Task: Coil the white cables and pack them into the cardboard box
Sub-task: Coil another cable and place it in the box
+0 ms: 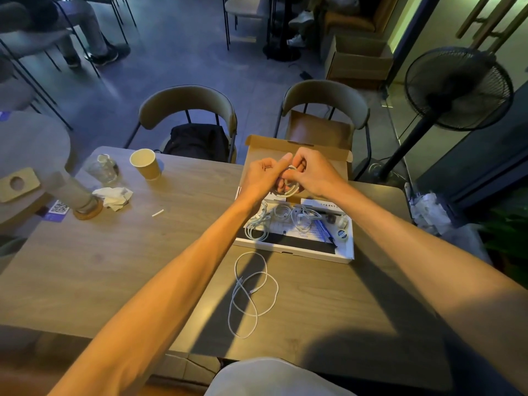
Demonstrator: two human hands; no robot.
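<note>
**Both hands on a small coil above the open box**

A pale-clothed knee (pixel 274 375) sits at 6 o'clock, below the near edge of the wooden table (pixel 114 252). Just beyond it, near the centre, a loose white cable (pixel 251 292) lies in slack loops on the tabletop, apart from the box's near wall. The cardboard box (pixel 314 252) stands open at 1 o'clock from that cable, its lid tipped back. Coiled white cables (pixel 258 221) lie inside toward its left, and a blue pen (pixel 324 230) lies toward its right. Above the box the left hand (pixel 263 174) and right hand (pixel 314 175) meet. The fingers of both curl round a small coil of white cable (pixel 290 190), and the left thumb stretches upward. A paper cup (pixel 145 164) stands at 10 o'clock, with a crumpled tissue (pixel 113 197) near it.
</note>
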